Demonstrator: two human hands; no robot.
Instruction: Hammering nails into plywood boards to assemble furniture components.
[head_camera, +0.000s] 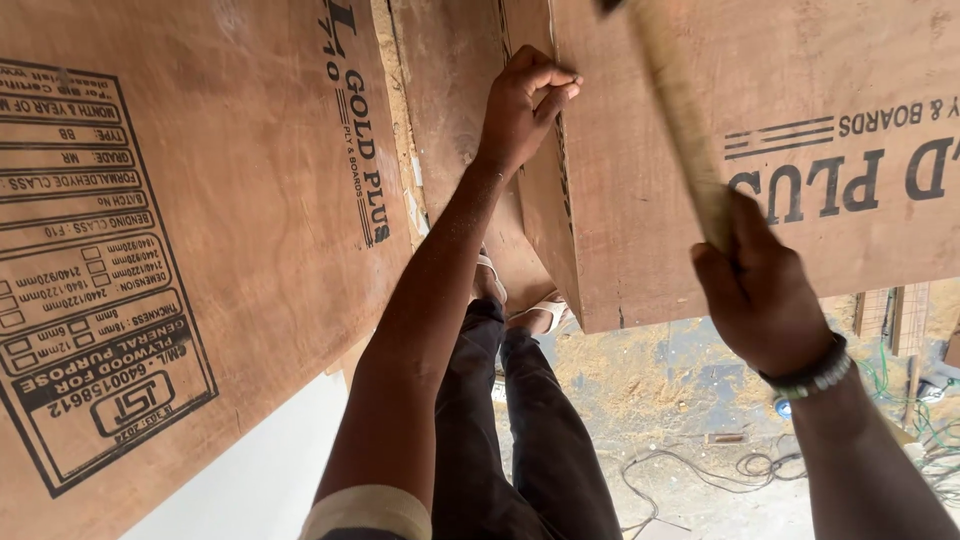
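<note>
My left hand (525, 105) reaches forward with its fingertips pinched together at the edge of a reddish plywood board (640, 200); a small nail may be between them, too small to tell. My right hand (765, 295) is closed around a wooden hammer handle (680, 120) that slants up and left; it is blurred, and its head is cut off at the top edge. A second large plywood sheet (200, 220) with black printed markings lies at the left. A bead bracelet (815, 378) sits on my right wrist.
My legs in dark trousers (520, 430) and sandalled feet (535, 310) show below, between the boards. Sawdust covers the concrete floor (650, 390), with cables (720, 465) lying at the lower right. A white surface (260, 470) shows at the bottom left.
</note>
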